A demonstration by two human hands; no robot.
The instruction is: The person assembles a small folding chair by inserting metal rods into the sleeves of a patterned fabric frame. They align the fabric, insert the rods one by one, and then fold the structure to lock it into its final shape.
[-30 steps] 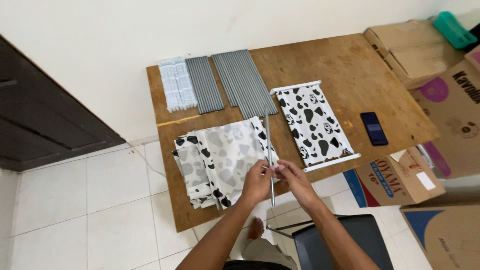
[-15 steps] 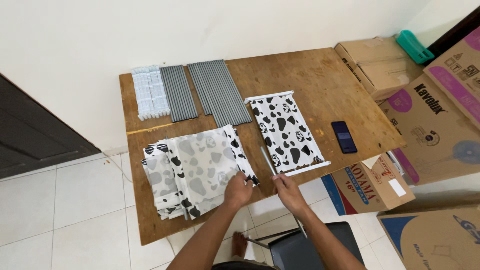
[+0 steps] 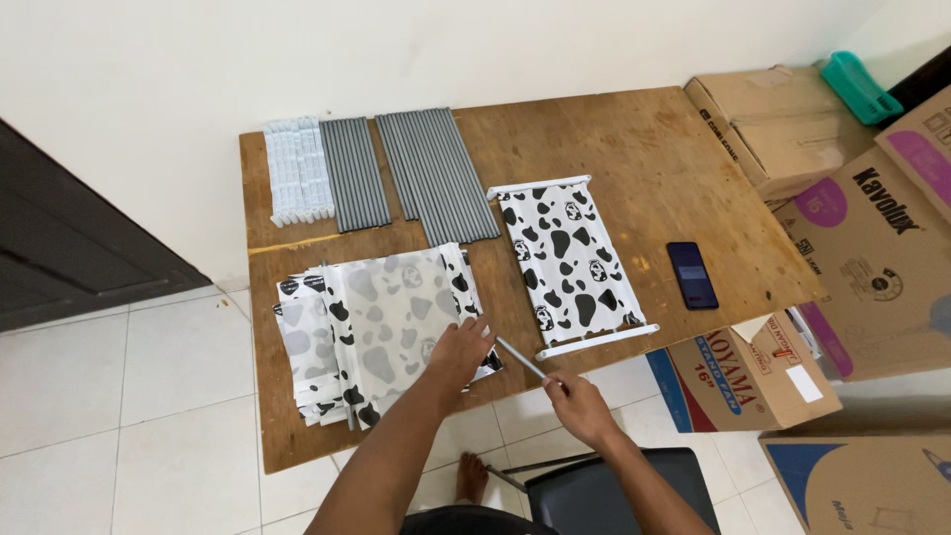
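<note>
Head view: right hand [image 3: 580, 404] pinches thin grey rod [image 3: 523, 361] — light, stiff, best gripped mid-length; left hand [image 3: 458, 349] spread on soft patterned cloth [image 3: 381, 322].

A bare wooden counter [image 3: 634, 149] carries a row of white connector pieces [image 3: 297, 170], two sets of grey rods [image 3: 396, 176], a stack of cow-print fabric panels [image 3: 381, 322], one finished cow-print panel with white end bars [image 3: 570, 263], and a dark phone [image 3: 692, 274].

Matt cow-print cloth [image 3: 381, 327], perhaps metal grey rod [image 3: 522, 359], worn wooden tabletop [image 3: 634, 149].
</note>
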